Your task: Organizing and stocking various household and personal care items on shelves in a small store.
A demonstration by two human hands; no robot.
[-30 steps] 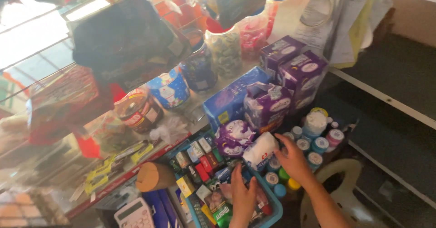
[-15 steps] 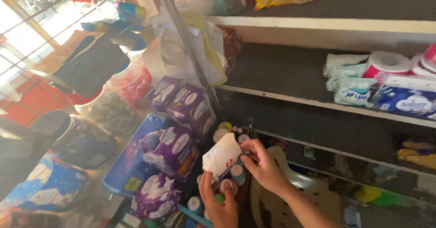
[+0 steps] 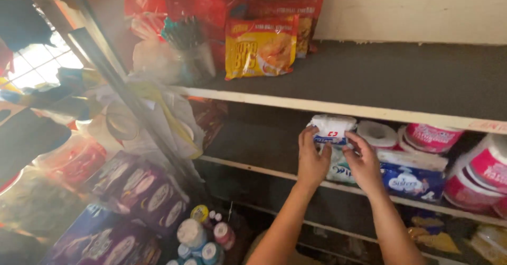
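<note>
Both hands grip one small white packet (image 3: 331, 128) at the middle shelf (image 3: 253, 169), the landmark here. The left hand (image 3: 311, 159) curls its fingers on the packet's left end; the right hand (image 3: 364, 162) pinches its right end from below. The packet sits just above and ahead of both hands, under the upper shelf's lip, its long axis running left to right along the middle shelf. The left hand looks slightly nearer its middle. On the same shelf, right of the packet, one white roll (image 3: 376, 134) and three pink-wrapped rolls (image 3: 430, 136) show, with one blue tissue pack (image 3: 412, 180) beneath. On the shelf above lies one yellow snack bag (image 3: 260, 46)
</note>
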